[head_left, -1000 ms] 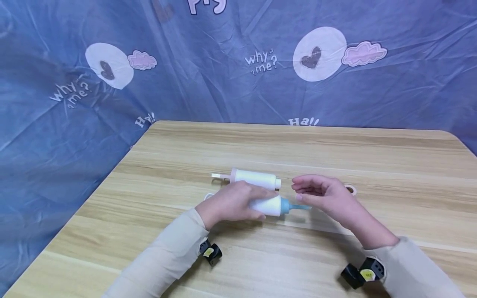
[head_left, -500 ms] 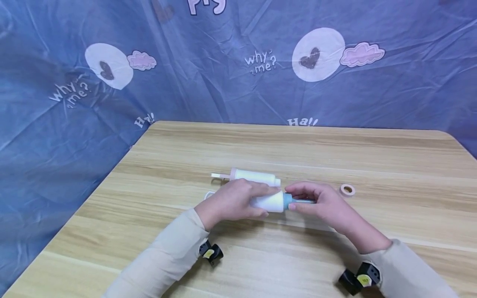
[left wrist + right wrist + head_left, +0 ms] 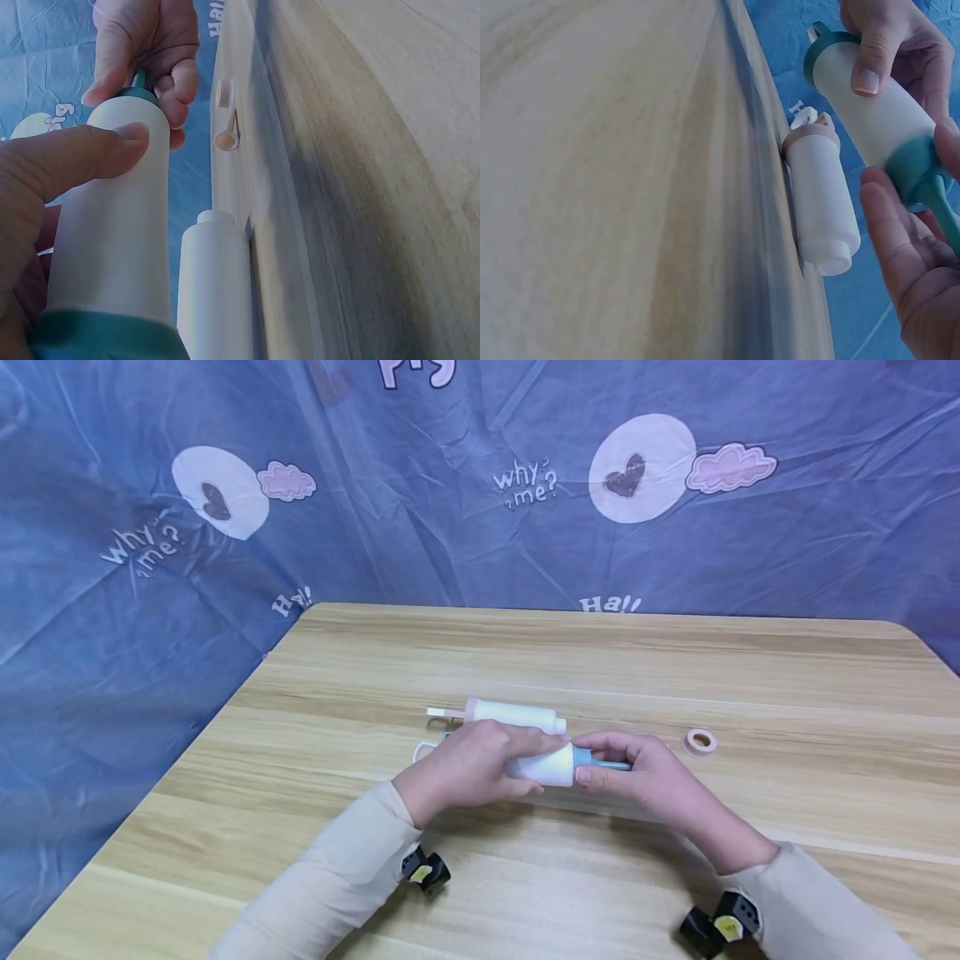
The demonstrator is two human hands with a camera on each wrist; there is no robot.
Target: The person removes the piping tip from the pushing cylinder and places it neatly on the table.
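Note:
My left hand grips a white bottle round its body, with the thumb along the side in the left wrist view. The bottle has a teal base ring and a teal cap with a thin strap. My right hand has its fingers and thumb round that cap, at the bottle's right end. Behind it a second white bottle lies on its side, with a pink ring at its left end and a bare white neck at the other.
A small pink ring-shaped piece lies on the wooden table to the right of my right hand; the left wrist view shows it joined by a strap to another part. A blue printed cloth hangs behind the table.
My right hand has moved left and taken hold of the teal cap, which it was apart from earlier. The gripped bottle has shifted slightly right and up in the head view.

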